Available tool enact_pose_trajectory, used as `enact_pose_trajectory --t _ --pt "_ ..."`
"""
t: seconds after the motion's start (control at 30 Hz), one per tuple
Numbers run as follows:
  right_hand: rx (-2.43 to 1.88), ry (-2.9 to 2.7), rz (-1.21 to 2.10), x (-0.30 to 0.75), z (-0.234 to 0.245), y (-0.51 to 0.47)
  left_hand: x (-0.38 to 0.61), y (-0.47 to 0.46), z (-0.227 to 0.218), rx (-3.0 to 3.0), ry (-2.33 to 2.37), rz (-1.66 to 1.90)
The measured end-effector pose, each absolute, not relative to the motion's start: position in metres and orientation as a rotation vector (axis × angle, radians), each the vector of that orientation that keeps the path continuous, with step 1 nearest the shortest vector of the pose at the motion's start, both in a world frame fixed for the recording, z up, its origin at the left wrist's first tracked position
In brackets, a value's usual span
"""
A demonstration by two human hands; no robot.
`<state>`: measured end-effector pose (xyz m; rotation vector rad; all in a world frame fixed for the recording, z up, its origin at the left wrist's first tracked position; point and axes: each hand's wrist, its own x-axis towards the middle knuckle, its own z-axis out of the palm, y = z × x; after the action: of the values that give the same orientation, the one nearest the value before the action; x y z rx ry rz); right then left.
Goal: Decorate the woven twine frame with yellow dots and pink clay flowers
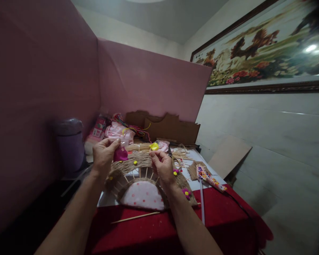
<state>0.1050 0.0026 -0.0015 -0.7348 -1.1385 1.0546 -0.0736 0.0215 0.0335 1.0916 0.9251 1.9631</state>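
My left hand (103, 154) is raised over the table, its fingers pinched on a small clear bag with magenta pieces (121, 152) in it. My right hand (162, 165) is closed in a pinch just to the right of the bag, with something too small to name at the fingertips. Both hands hover over a jute-wrapped arch (133, 164) with stick spokes and small yellow and pink pom-poms (186, 192). Inside the arch lies a half-round of white cloth with pink dots (143, 195).
A red cloth (218, 216) covers the table front. A loose wooden skewer (136, 217) lies on it. A flowered glue gun (210, 180) with a white stick lies at right. Skewer bundles, cardboard (172, 129), pink packets and a purple jar (69, 143) stand behind. Pink panels wall the left and back.
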Motion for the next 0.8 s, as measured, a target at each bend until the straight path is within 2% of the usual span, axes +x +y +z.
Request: enact_pose_trajectory --t 0.07,0.2,0.33,0.8 --pt "-0.741 -1.162 1.047 0.105 -0.003 0.004 -0.076 0.023 0.033 1.100 0.885 1.929" --pt "-0.746 -1.255 0.925 0.104 -0.005 0.007 -0.063 0.014 0.030 1.345 0.808 1.538" --pt "-0.697 -1.326 0.854 0.103 -0.006 0.007 -0.043 0.004 0.028 1.471 0.801 1.331" --pt "-0.888 -1.379 0.653 0.104 -0.005 0.003 -0.043 0.009 0.024 1.571 0.859 1.335"
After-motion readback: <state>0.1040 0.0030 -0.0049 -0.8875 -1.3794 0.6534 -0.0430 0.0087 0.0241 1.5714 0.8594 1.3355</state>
